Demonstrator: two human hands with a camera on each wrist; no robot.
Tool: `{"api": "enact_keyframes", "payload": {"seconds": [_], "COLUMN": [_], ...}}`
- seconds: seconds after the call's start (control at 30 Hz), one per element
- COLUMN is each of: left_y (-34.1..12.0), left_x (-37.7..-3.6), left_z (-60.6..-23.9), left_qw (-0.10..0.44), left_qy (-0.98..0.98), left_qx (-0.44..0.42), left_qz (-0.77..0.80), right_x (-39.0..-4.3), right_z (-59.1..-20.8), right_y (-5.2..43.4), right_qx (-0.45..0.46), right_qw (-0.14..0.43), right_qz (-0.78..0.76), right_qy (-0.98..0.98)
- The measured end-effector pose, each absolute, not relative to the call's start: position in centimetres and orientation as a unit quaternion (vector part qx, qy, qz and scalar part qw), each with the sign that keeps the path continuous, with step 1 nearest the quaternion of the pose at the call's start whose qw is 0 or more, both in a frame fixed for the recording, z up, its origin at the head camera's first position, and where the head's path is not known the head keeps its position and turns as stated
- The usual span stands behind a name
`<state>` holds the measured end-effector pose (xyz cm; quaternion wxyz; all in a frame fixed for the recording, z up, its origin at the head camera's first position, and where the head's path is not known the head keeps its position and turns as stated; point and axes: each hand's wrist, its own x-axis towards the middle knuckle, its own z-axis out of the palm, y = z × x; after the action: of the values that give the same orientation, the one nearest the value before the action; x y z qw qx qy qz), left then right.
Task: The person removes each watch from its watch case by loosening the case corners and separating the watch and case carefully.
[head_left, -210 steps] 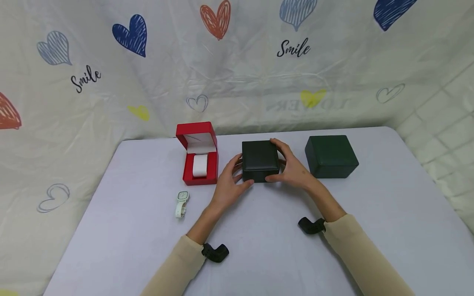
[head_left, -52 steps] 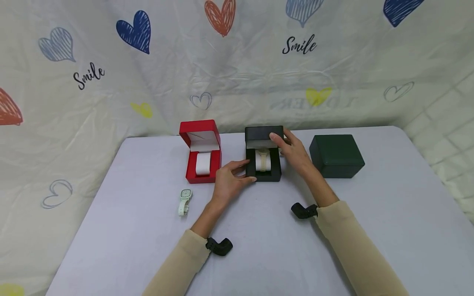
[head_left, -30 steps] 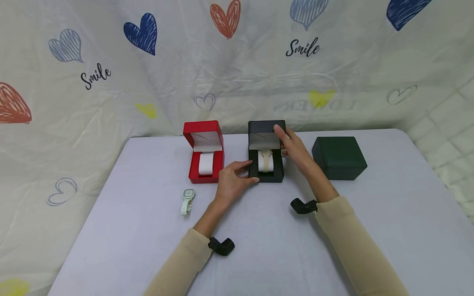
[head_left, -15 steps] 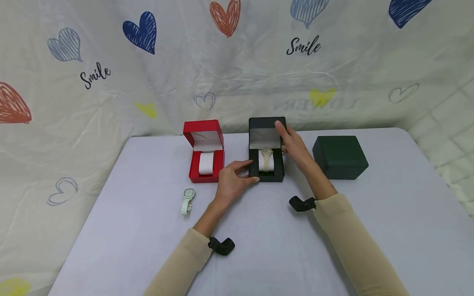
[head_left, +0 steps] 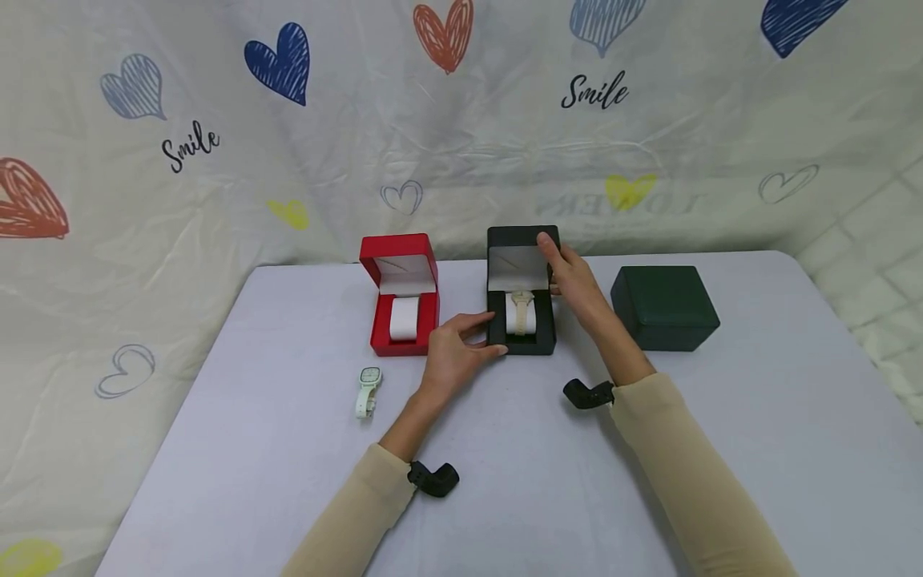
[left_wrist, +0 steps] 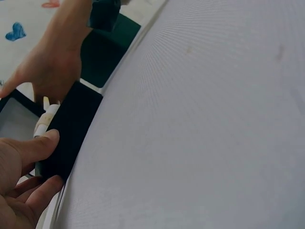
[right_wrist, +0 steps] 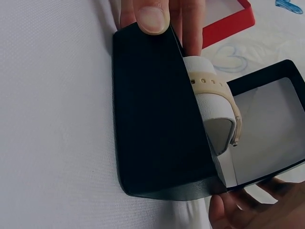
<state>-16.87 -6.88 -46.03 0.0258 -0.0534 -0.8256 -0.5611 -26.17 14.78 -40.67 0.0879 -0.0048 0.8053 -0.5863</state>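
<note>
The black box [head_left: 521, 320] is sitting open on the desk [head_left: 288, 481], between the open red box [head_left: 400, 320] and the closed green box [head_left: 663, 308]. The left hand [head_left: 454, 353] is pinching its base at the front corner; the right hand [head_left: 573, 276] is pinching the raised lid [head_left: 515, 244]. A beige watch [head_left: 521, 308] is wrapping the cushion inside. If the right-hand pinch slips, the lid could snap down — onto the watch or fingers.

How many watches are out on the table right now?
2: a white watch lying loose on the table, and a beige watch in the open black box. The shut green box may hide another.
</note>
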Motion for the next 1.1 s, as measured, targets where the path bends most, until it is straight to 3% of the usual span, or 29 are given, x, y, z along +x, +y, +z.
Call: {"api": "enact_keyframes", "payload": {"seconds": [0.17, 0.6, 0.9, 1.1], "left_y": [-6.9, -7.1, -7.0, -7.0], "left_x": [-16.9, -16.9, -16.8, -16.9], "left_z": [-46.1, -46.2, -46.1, -46.2], "left_qw": [0.026, 0.028, 0.032, 0.034], "left_qy": [-0.826, -0.825, -0.832, -0.837], "left_qx": [-0.051, -0.054, -0.060, -0.064], "left_qz": [-0.560, -0.563, -0.551, -0.542], "right_x": [-25.8, -22.8, -21.4, -21.1], "right_z": [-41.0, -41.2, -41.9, -42.2], "right_y": [14.8, 14.5, 14.5, 14.8], "right_qx": [-0.002, -0.003, -0.025, -0.082], "right_qw": [0.072, -0.043, -0.070, -0.033], "right_qz": [-0.570, -0.529, -0.509, -0.489], "right_qy": [0.818, 0.847, 0.858, 0.868]}}
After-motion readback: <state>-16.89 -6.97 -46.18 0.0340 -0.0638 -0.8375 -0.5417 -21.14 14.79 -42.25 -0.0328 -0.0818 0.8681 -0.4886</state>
